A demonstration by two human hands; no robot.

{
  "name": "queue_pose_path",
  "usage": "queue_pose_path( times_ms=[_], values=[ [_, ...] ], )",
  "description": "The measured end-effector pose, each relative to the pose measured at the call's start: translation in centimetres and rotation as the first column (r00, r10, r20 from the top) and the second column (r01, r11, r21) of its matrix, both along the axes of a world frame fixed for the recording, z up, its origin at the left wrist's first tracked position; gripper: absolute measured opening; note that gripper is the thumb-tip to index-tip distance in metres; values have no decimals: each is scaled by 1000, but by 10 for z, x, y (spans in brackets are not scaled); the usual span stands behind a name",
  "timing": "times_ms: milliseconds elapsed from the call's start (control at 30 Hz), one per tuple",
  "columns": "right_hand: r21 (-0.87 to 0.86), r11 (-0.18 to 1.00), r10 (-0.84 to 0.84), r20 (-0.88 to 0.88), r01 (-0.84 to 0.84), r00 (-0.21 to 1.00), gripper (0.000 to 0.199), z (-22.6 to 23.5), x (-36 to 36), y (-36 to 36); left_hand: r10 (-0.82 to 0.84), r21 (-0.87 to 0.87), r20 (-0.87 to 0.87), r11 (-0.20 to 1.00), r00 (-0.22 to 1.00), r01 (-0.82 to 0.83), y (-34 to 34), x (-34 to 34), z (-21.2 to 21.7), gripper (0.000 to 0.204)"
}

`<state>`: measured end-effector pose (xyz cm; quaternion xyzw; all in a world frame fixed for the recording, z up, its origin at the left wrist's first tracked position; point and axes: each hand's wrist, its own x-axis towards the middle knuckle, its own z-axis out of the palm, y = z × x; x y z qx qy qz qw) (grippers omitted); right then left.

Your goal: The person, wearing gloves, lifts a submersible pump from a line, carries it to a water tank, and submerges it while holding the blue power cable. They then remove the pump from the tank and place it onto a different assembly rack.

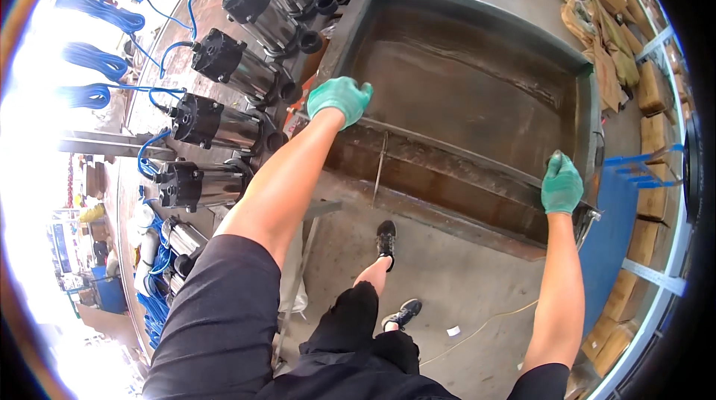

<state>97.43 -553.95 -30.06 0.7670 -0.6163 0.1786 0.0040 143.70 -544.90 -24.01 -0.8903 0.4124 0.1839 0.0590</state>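
Observation:
A large dark metal tank (459,64) with shallow brownish water stands in front of me, a long metal bar (455,152) running across its near part. My left hand (341,100), in a green glove, is over the tank's left side near the bar's left end. Its thumb sticks out apart, and the other fingers are partly hidden. On the right, my gloved right hand (561,185) is closed at the bar's right end, by the tank's right wall. What lies inside its fingers is hidden. A thin rod (380,160) crosses the near trough of the tank.
Several steel pumps with black heads (224,64) line the left bench, joined to coiled blue cables (93,60). Cardboard boxes (652,131) sit on a shelf at right, beside a blue panel (608,228). A yellow cord (477,329) lies on the floor near my feet.

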Motion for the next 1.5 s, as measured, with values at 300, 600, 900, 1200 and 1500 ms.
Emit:
queue_pose_path(
  times_ms=[300,600,900,1200,1500],
  values=[
    [131,990,-50,-17,52,999,50,5,23,-61,28,-22,-26,999,999,-29,-57,21,4,53],
    [135,989,-56,-67,64,996,47,3,24,-100,8,-46,-86,999,996,-12,-91,27,-5,49],
    [73,997,-16,-45,19,999,40,4,25,-128,29,-20,-91,999,995,-31,-124,25,-1,48],
    [49,998,37,18,-37,999,29,9,32,-121,51,-57,-62,997,997,-55,-121,25,-10,45],
    [107,992,69,34,-72,997,23,15,35,-116,66,-26,-22,997,998,-67,-120,23,0,44]
  ],
)
